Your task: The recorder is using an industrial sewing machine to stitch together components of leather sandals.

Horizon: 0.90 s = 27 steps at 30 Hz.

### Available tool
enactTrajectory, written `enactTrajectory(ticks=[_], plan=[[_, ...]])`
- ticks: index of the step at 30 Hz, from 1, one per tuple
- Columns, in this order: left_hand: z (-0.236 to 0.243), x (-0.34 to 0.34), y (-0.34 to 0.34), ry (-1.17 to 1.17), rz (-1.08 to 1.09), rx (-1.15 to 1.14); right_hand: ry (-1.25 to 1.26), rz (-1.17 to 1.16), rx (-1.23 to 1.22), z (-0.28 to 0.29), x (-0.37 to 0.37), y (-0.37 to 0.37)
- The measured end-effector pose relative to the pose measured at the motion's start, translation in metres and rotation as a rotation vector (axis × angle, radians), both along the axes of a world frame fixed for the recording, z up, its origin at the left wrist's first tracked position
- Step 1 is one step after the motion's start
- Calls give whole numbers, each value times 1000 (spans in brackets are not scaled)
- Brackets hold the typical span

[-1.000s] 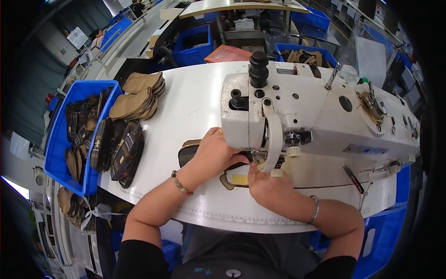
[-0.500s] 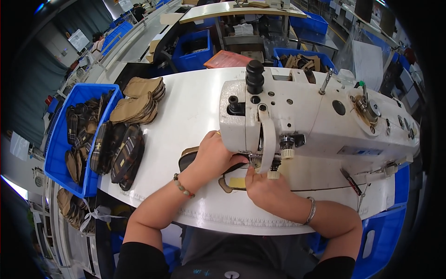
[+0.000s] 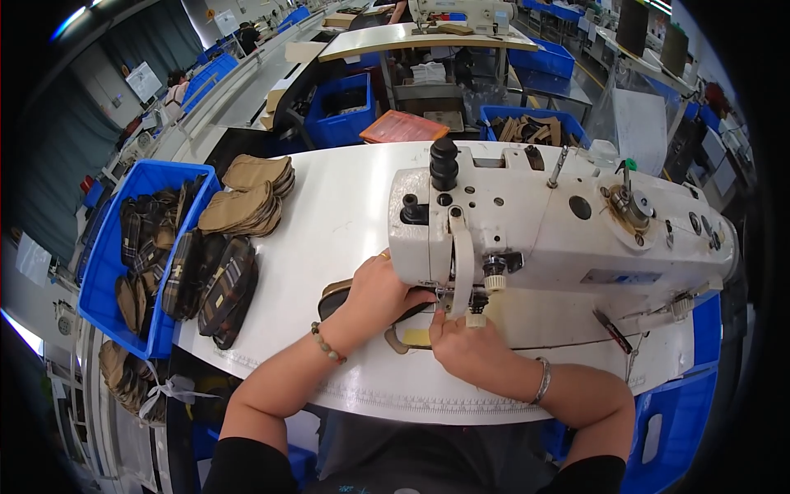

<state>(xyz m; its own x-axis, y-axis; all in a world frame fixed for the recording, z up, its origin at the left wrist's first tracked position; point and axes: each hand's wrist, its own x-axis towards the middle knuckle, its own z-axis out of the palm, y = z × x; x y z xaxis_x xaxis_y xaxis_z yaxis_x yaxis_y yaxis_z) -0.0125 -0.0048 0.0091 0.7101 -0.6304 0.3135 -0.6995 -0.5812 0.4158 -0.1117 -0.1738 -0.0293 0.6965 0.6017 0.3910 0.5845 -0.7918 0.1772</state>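
Left hand [image 3: 374, 292] lies over a dark, brown-edged fabric piece [image 3: 332, 306], palm down, loosely curved, thumb reaching toward the presser foot [image 3: 445, 298]; its far fingers go behind the machine head, so can't tell if it pinches or just presses. Right hand [image 3: 473, 350] is half curled just beside the foot, index finger up near it (contact with the fabric too small to call), so can't tell whether that one grips anything either. The piece sits on the white table [image 3: 329, 214], mostly under the left hand, at the sewing machine [image 3: 527, 222]. To do this well, I'd say: light guiding pressure, layers flat, edge aligned with the foot, fingertips clear of the needle area. Yellow strip [image 3: 417, 337] near the right hand. Further out: red-and-black hand tool [image 3: 612, 329] right, plaid pouches [image 3: 226, 292] left, tan panels [image 3: 243, 207] stacked behind them, blue bin [image 3: 115, 319] at the table's left edge.
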Motion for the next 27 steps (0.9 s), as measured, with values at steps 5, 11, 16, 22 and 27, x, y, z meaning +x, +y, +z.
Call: enactTrajectory(ticks=[5,11,16,22,27], plan=[[3,3,4,62,-13,84,5,-7,-53,-3,0,-2],[6,2,5,92,-3,101,-30,-11,-16,0,2,-4],[-3,0,7,2,-65,20,-2,3,-21,1,2,-3],[-13,13,6,-40,-200,-179,59,-24,-57,7,1,-3],[-10,14,5,7,-169,-174,3,-26,-53,4,0,-3]])
